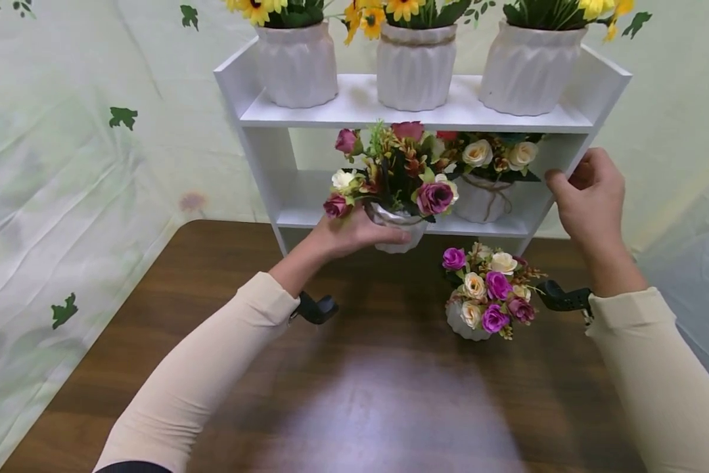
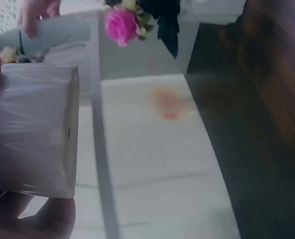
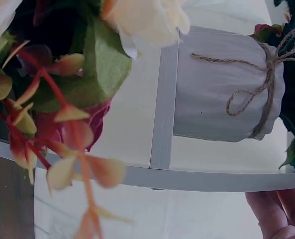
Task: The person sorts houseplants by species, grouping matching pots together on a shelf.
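My left hand (image 1: 354,233) grips a white flowerpot (image 1: 398,230) of mauve and cream artificial roses, in front of the middle shelf and above the table. In the left wrist view the pot (image 2: 33,129) shows its side and base, with fingers around it. At the right side panel of the white shelf unit (image 1: 558,203), my right hand (image 1: 593,197) holds the edge, thumb in front. A pot of cream roses tied with twine (image 1: 481,197) stands on the middle shelf near that hand; the right wrist view shows its twine bow (image 3: 269,64).
On the top shelf are three white pots (image 1: 416,69) of yellow flowers. A pot of purple and cream roses (image 1: 487,295) sits on the brown wooden table (image 1: 354,394), before the unit's right side. Behind hangs a pale leaf-patterned cloth (image 1: 94,177).
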Action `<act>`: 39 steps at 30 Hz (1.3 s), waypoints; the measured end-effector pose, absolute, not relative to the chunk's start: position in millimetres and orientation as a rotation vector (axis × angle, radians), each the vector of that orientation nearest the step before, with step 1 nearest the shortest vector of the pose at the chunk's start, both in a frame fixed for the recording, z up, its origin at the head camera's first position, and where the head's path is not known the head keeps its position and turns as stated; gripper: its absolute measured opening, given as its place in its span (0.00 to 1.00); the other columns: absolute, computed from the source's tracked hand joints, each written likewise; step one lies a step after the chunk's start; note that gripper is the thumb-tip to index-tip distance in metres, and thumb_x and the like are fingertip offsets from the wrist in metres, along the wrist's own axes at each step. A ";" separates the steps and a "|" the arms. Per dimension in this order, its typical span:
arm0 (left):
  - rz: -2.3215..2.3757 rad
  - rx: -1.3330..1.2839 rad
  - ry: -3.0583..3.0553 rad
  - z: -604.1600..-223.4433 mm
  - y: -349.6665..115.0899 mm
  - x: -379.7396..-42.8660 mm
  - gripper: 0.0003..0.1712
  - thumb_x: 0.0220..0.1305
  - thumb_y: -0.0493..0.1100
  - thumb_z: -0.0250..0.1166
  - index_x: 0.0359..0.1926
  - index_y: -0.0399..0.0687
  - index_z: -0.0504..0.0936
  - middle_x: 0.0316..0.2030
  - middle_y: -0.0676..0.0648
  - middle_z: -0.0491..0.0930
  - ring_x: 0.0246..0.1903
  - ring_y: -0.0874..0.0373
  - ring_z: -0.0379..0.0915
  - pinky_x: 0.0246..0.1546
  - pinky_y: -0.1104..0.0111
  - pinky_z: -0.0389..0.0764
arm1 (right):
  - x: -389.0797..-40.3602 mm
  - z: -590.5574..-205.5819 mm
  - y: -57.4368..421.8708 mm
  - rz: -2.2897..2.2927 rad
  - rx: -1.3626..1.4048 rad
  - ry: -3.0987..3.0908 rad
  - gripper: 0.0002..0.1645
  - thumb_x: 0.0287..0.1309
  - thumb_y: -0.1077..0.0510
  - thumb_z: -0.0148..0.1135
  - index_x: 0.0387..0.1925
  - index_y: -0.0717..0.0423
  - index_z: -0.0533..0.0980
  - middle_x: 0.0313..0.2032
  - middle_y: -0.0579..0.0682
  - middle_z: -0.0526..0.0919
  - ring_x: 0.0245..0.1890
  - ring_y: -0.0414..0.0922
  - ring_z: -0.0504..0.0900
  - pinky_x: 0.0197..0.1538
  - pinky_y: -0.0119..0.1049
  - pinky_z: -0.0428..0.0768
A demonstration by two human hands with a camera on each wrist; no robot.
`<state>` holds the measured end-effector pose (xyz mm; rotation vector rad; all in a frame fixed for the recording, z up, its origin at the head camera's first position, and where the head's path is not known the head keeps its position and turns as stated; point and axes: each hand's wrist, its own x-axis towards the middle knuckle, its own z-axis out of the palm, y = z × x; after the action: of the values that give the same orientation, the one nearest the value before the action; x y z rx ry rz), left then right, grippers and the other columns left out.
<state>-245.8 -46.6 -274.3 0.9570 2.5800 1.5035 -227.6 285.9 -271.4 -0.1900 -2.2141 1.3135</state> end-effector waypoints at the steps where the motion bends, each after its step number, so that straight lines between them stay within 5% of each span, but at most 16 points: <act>1: 1.512 0.943 2.578 -275.5 -45.2 -248.9 0.51 0.46 0.46 0.80 0.70 0.48 0.64 0.64 0.46 0.74 0.66 0.55 0.68 0.70 0.63 0.68 | -228.1 -271.5 285.7 1.313 -0.188 -2.214 0.22 0.64 0.51 0.58 0.59 0.39 0.73 0.50 0.37 0.81 0.47 0.32 0.80 0.63 0.42 0.79; 10: 1.618 0.638 2.556 -281.5 -36.7 -271.7 0.55 0.45 0.46 0.81 0.72 0.50 0.60 0.69 0.46 0.69 0.70 0.52 0.63 0.72 0.62 0.64 | -230.3 -272.0 287.5 1.289 -0.203 -2.195 0.17 0.63 0.52 0.59 0.53 0.39 0.74 0.40 0.28 0.79 0.41 0.29 0.79 0.49 0.27 0.80; 24: 1.678 0.459 2.570 -278.5 -16.9 -307.2 0.60 0.49 0.46 0.79 0.76 0.49 0.51 0.74 0.47 0.61 0.75 0.55 0.55 0.76 0.66 0.57 | -231.9 -273.2 287.4 1.280 -0.194 -2.200 0.20 0.64 0.52 0.58 0.57 0.40 0.73 0.45 0.32 0.80 0.44 0.30 0.79 0.59 0.37 0.81; 32: 1.738 0.402 2.450 -280.7 -10.0 -308.0 0.63 0.52 0.45 0.77 0.78 0.47 0.43 0.77 0.45 0.53 0.77 0.53 0.49 0.77 0.65 0.54 | -231.7 -272.9 284.2 1.289 -0.178 -2.169 0.18 0.63 0.52 0.59 0.54 0.41 0.75 0.41 0.28 0.79 0.41 0.29 0.79 0.52 0.29 0.81; 39: 1.748 0.433 2.439 -283.6 -6.0 -308.1 0.61 0.53 0.45 0.76 0.77 0.47 0.44 0.76 0.44 0.53 0.77 0.52 0.49 0.77 0.64 0.53 | -228.8 -272.1 285.2 1.286 -0.210 -2.199 0.22 0.64 0.51 0.58 0.60 0.41 0.73 0.48 0.33 0.79 0.45 0.31 0.79 0.62 0.40 0.80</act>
<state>-308.1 -6.0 -283.6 0.4329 2.4395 1.7478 -228.8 285.2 -272.1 -0.2099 -2.1990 1.2859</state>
